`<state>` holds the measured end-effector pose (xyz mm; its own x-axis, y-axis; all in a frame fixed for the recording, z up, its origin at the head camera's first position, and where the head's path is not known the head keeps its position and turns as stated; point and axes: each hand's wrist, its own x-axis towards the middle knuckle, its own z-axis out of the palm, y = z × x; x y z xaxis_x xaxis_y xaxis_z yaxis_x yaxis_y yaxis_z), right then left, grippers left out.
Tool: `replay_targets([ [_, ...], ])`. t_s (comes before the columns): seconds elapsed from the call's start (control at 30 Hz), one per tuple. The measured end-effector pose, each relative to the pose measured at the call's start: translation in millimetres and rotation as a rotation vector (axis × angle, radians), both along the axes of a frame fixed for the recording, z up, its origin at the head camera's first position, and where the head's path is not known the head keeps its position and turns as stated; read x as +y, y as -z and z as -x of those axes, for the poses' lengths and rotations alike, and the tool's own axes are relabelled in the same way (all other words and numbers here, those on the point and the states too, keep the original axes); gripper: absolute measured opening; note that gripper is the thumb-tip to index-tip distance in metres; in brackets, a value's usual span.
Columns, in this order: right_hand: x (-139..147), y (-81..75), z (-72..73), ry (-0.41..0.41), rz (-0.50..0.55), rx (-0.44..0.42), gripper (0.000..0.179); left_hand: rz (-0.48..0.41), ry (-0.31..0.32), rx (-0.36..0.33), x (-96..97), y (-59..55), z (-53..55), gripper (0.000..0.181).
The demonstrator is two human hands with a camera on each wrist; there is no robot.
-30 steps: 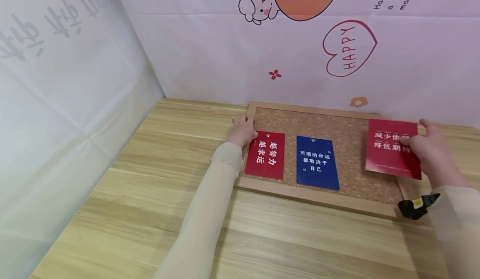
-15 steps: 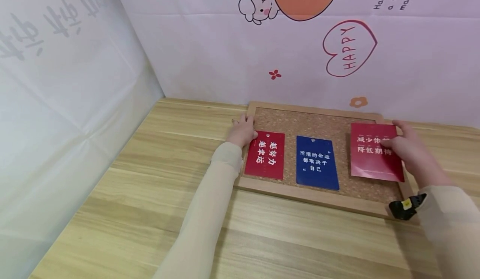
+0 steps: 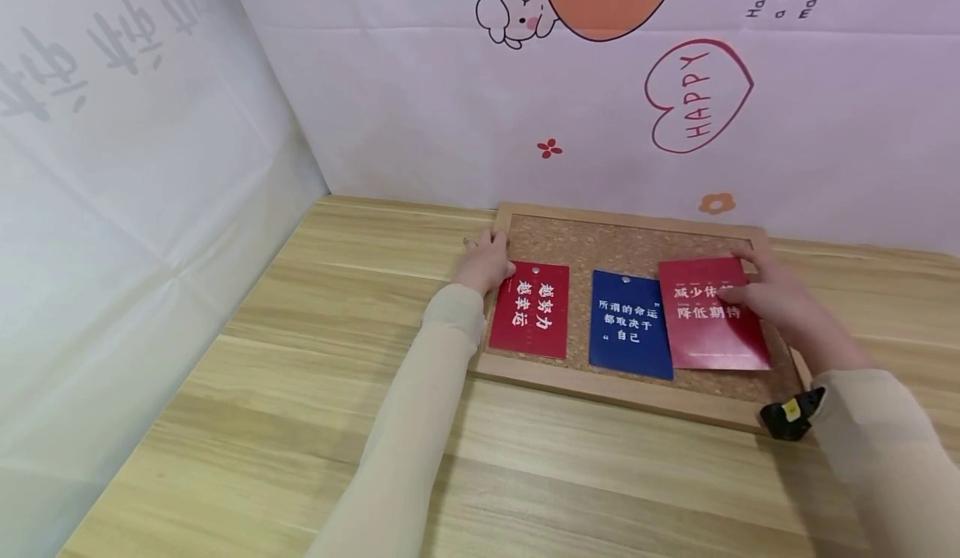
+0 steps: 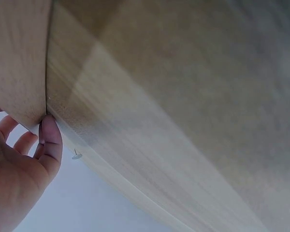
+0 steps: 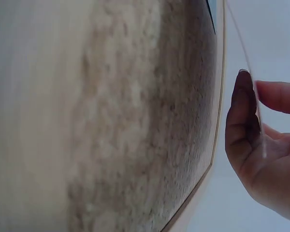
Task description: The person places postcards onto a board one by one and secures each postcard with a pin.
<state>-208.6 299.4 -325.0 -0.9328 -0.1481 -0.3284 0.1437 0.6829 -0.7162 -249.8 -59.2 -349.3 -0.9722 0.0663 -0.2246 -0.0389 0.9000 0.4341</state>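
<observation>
A framed cork board (image 3: 592, 241) lies on the wooden table, its far side by the backdrop. Its left frame edge is gripped by my left hand (image 3: 483, 263); in the left wrist view, the thumb (image 4: 50, 137) presses on the wood and the fingers are partly hidden. Close to that hand is a thumbtack (image 4: 76, 155). My right hand (image 3: 780, 299) pinches a red card (image 3: 716, 345) by its right side, thumb on top, above the board's right part. The card's left edge meets or slightly overlaps a blue card (image 3: 628, 349). Left of that lies another red card (image 3: 532, 337).
A white cloth backdrop (image 3: 420, 108) with printed drawings rises behind the board. Another white cloth (image 3: 150, 249) hangs at the left. Wooden tabletop (image 3: 585, 475) extends in front of the board. A black device (image 3: 791, 416) is on the right wrist.
My right hand has carried the red card leftward and slightly nearer, from the board's right edge to beside the blue card. The left hand has stayed in place.
</observation>
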Motion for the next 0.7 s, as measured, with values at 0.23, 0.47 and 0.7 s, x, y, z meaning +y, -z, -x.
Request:
replay_targets([
  [0.23, -6.4, 4.0, 2.6, -0.053, -0.047, 0.055, 0.074, 0.001, 0.005, 0.004, -0.3, 0.6, 0.8, 0.048],
  [0.47, -5.4, 6.4, 3.5, -0.071, -0.076, 0.039, 0.076, -0.002, -0.001, 0.002, -0.2, 0.9, 0.6, 0.048],
  [0.7, -5.1, 8.1, 3.0, -0.084, -0.095, 0.018, 0.076, 0.003, 0.0, 0.01, -0.3, 1.6, 0.6, 0.048],
])
